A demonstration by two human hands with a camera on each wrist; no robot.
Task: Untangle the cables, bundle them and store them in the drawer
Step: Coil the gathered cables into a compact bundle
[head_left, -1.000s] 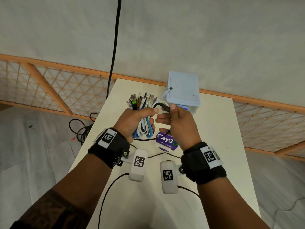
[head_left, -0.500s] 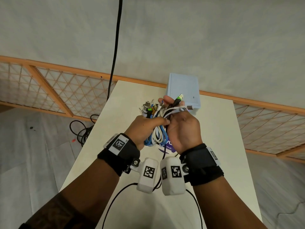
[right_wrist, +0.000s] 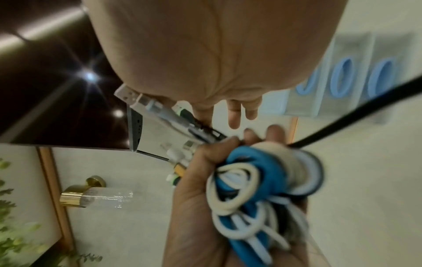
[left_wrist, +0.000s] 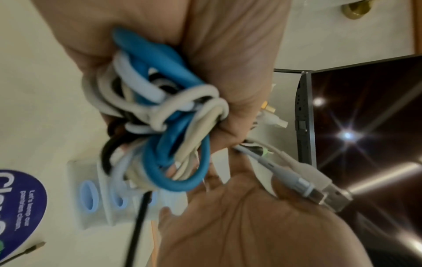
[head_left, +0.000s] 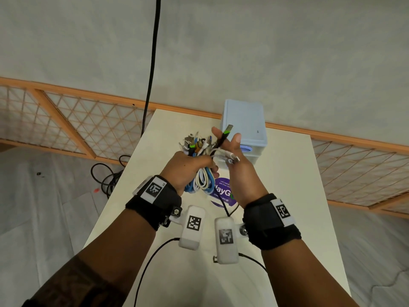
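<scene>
- The left hand (head_left: 188, 166) is closed in a fist around a bundle of cables (head_left: 202, 179), held up above the table (head_left: 287, 196); looped blue, white and black cords hang below the fist, and a cluster of plugs sticks up above it.
- From the left wrist view the loops (left_wrist: 164, 126) are packed against the palm, with the fingers curled tight over them.
- The right hand (head_left: 239, 167) is just beside the bundle, fingers mostly straight and spread. A black cable with a green-collared plug (head_left: 224, 136) runs up between its thumb and fingers, and white plug ends (head_left: 232, 157) lie across the base of the thumb (whether the hand truly clamps any of them I cannot tell).
- A pale blue drawer unit (head_left: 243, 122) stands on the far part of the table, right behind the hands. Its drawer fronts with oval blue pulls (right_wrist: 342, 77) look pushed in, so their contents are hidden.
- A purple round sticker (head_left: 222, 193) lies on the table under the bundle, with a thin black cord (head_left: 224, 207) running across it.
</scene>
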